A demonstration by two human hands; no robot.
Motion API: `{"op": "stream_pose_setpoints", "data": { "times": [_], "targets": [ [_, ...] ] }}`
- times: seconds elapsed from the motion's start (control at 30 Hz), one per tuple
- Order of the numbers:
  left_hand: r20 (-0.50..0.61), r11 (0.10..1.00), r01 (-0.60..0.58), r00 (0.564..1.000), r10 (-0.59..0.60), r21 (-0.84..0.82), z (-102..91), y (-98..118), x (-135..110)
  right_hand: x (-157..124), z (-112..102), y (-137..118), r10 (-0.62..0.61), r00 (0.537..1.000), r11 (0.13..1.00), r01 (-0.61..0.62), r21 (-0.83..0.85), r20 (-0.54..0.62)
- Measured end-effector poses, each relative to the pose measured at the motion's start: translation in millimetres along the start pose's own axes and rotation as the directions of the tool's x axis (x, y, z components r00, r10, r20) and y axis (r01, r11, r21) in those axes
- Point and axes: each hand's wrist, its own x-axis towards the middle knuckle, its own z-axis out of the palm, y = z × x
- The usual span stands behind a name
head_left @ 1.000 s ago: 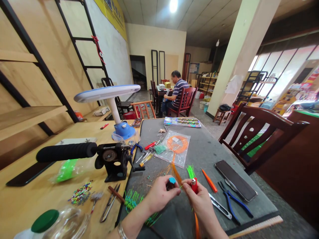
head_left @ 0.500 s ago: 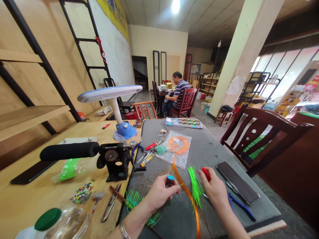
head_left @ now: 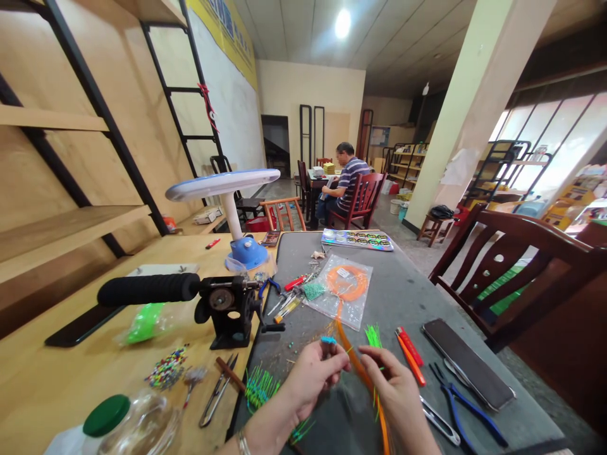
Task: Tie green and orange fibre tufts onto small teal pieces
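My left hand (head_left: 313,376) is closed on a small dark piece with a blue top (head_left: 327,341), held just above the grey table (head_left: 403,297). My right hand (head_left: 396,392) is close beside it, its fingers pinched on a thin green strand next to the orange cord (head_left: 353,357). That cord runs from a clear bag (head_left: 344,291) toward me between both hands. A bundle of green strands (head_left: 373,336) lies just beyond my right hand. A red lighter (head_left: 408,337) and an orange tool (head_left: 411,361) lie side by side to its right.
A black crank tool with a foam handle (head_left: 222,306) stands at left, with a blue lamp (head_left: 246,249) behind. Beads (head_left: 165,373), scissors (head_left: 218,392), a green-lidded jar (head_left: 107,417), a phone (head_left: 467,363), blue pliers (head_left: 467,411) and a wooden chair (head_left: 521,253) surround me. A person (head_left: 348,183) sits far back.
My right hand carried the red lighter to the right, laid it on the table by the orange tool, and came back beside my left hand. The left hand kept its piece.
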Motion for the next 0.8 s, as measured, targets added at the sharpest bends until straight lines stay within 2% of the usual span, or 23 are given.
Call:
{"op": "stream_pose_setpoints", "data": {
  "times": [0.1, 0.17, 0.23, 0.37, 0.5, 0.67, 0.8],
  "targets": [
    [-0.009, 1.0, -0.005, 1.0, 0.005, -0.007, 1.1, -3, 1, -7, 32, -7, 0.165, 0.982, 0.911, -0.188, 0.367, 0.095],
    [-0.004, 1.0, -0.005, 1.0, 0.005, -0.03, 1.3, -3, 1, -7, 41, -11, 0.207, 0.972, 0.841, -0.236, 0.486, 0.113],
    [0.004, 0.999, 0.0, 1.0, 0.0, -0.05, 1.3, -2, 1, -5, 42, -14, 0.223, 0.968, 0.804, -0.247, 0.54, 0.111],
    [-0.029, 0.997, 0.02, 0.999, -0.022, -0.079, 1.4, 2, 0, 1, 29, -21, 0.274, 0.956, 0.792, -0.285, 0.54, 0.102],
    [-0.024, 1.0, 0.01, 1.0, -0.01, 0.001, 2.1, 2, -1, 9, 19, -28, 0.299, 0.936, 0.806, -0.352, 0.477, 0.185],
    [-0.01, 0.998, 0.017, 1.0, -0.017, 0.055, 3.0, 2, -2, 14, 19, -30, 0.29, 0.927, 0.861, -0.361, 0.357, 0.237],
    [0.038, 0.996, -0.009, 0.999, 0.006, 0.089, 3.7, 3, -2, 16, 23, -27, 0.257, 0.929, 0.876, -0.34, 0.343, 0.265]
  ]
}}
